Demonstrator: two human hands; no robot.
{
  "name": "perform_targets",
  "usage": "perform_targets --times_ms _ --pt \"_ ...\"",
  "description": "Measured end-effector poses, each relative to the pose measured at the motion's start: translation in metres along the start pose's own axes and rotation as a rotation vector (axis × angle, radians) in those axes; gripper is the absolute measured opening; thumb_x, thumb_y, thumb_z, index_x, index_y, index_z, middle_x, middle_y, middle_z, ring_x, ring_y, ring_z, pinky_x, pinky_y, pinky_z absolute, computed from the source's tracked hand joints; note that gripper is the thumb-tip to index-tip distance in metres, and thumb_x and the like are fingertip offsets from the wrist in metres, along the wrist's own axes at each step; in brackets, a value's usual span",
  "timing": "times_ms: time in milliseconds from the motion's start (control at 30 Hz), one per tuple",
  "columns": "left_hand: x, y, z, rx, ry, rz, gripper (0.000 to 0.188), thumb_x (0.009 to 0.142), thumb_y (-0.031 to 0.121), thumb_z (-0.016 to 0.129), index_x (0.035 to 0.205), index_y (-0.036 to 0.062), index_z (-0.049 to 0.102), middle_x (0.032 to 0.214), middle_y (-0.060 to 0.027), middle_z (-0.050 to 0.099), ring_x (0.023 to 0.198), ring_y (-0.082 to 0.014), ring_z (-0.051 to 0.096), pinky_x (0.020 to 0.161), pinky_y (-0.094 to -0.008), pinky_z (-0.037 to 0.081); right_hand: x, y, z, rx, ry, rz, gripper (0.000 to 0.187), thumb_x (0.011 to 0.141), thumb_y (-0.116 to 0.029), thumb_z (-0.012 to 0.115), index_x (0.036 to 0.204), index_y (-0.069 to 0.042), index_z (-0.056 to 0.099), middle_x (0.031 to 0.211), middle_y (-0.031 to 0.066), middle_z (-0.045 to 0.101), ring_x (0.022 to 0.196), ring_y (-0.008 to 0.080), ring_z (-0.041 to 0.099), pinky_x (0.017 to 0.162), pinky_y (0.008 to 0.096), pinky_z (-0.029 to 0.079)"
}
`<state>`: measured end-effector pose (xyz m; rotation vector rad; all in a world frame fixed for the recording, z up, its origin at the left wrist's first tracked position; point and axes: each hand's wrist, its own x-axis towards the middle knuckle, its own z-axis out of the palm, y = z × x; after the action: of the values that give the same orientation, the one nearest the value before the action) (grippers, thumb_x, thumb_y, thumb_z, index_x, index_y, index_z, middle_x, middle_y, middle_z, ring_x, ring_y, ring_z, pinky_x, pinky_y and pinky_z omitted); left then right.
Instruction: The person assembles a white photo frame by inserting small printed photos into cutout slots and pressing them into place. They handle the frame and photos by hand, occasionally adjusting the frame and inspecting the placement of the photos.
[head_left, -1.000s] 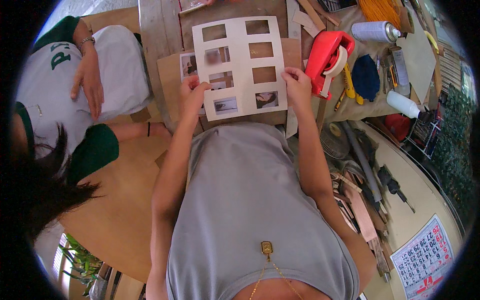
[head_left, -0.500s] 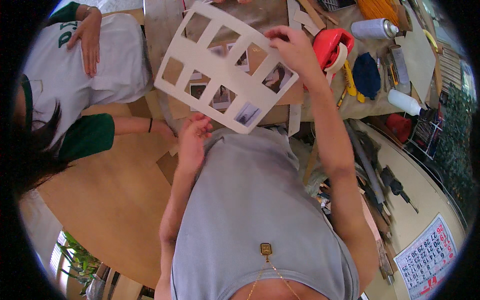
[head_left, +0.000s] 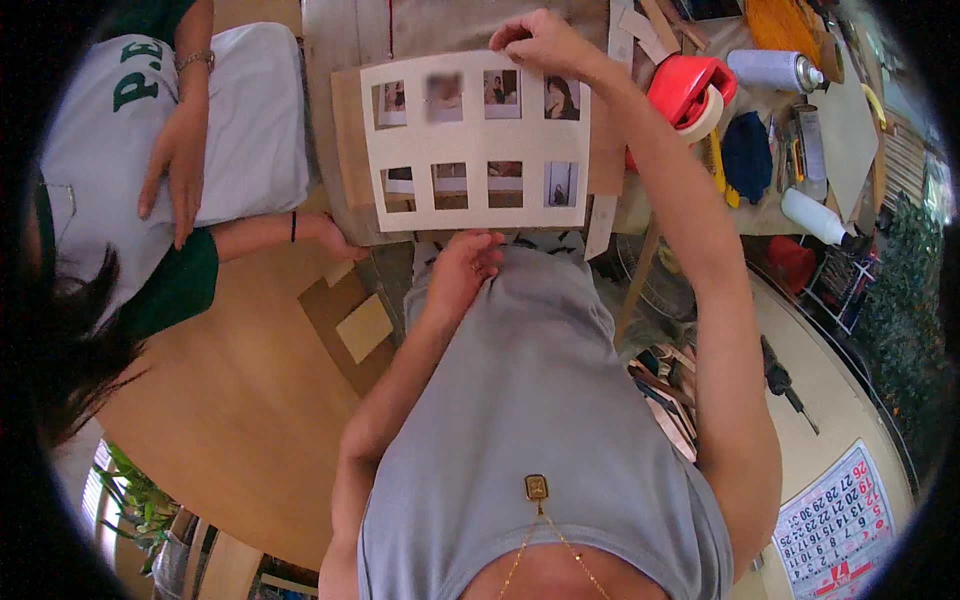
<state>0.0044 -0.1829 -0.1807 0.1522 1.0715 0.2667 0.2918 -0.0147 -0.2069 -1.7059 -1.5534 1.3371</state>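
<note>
A white photo mat board (head_left: 412, 147) with two rows of rectangular windows lies over a brown backing board (head_left: 349, 130) on the workbench. Through the windows show small photo prints (head_left: 562, 184), some of them off-centre in their openings. At the far edge, right of the middle, the bent fingers of my right hand (head_left: 545, 45) are on the mat board. My left hand (head_left: 464, 270) is just below the near edge in front of my grey top, its fingers curled in. Nothing shows in that hand, and whether it touches the board is unclear.
On the right stand a red tape dispenser (head_left: 683, 92), a spray can (head_left: 770, 70), a dark blue cloth (head_left: 747, 158) and a white bottle (head_left: 812, 215). Another person's hand (head_left: 178, 175) rests on their white top at left; their other hand (head_left: 338, 240) is near the bench edge.
The mat board was tilted and turned; now it sits squared over the backing board and photo prints. My right hand moved left and farther away, my left hand rightward along the near edge.
</note>
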Motion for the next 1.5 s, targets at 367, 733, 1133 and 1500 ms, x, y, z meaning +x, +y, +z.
perform_targets --times_ms 367,733,1133,1500 --pt "0.008 0.009 0.007 -0.025 0.045 -0.004 0.022 0.085 0.022 0.053 0.102 0.009 0.057 0.1 -0.0051 0.061 0.085 -0.0161 0.055 0.074 -0.0319 0.042 0.01 -0.001 -0.007 0.073 0.024 -0.038 0.024 0.068 -0.009 0.057 0.088 0.002 0.066 0.075 0.0079 0.066 0.068 0.0142 0.059 0.063 0.0285 0.048" --pt "0.009 0.01 0.009 -0.008 0.044 -0.006 0.023 0.085 0.022 0.054 0.103 0.0074 0.056 0.098 -0.0051 0.061 0.086 -0.016 0.055 0.075 -0.0318 0.044 0.011 0.001 -0.009 0.036 0.065 -0.071 0.023 0.067 -0.009 0.057 0.086 0.001 0.067 0.074 0.0071 0.067 0.067 0.0132 0.061 0.062 0.0277 0.049" --pt "0.007 0.015 0.014 0.005 0.049 -0.006 0.024 0.085 0.023 0.054 0.104 0.0083 0.055 0.1 -0.0055 0.06 0.087 -0.0173 0.054 0.078 -0.0333 0.043 -0.005 -0.035 -0.023 0.022 0.03 -0.007 0.024 0.071 -0.008 0.058 0.091 0.002 0.066 0.074 0.0086 0.066 0.068 0.0148 0.061 0.064 0.0287 0.049" --pt "-0.008 0.07 0.058 0.015 -0.025 0.417 0.023 0.085 0.016 0.052 0.107 0.0093 0.051 0.1 -0.0076 0.059 0.09 -0.0197 0.054 0.082 -0.0368 0.042 -0.083 -0.167 -0.108 -0.011 0.288 -0.189 0.023 0.075 -0.002 0.052 0.094 0.005 0.063 0.081 0.008 0.065 0.073 0.0131 0.059 0.068 0.0259 0.047"
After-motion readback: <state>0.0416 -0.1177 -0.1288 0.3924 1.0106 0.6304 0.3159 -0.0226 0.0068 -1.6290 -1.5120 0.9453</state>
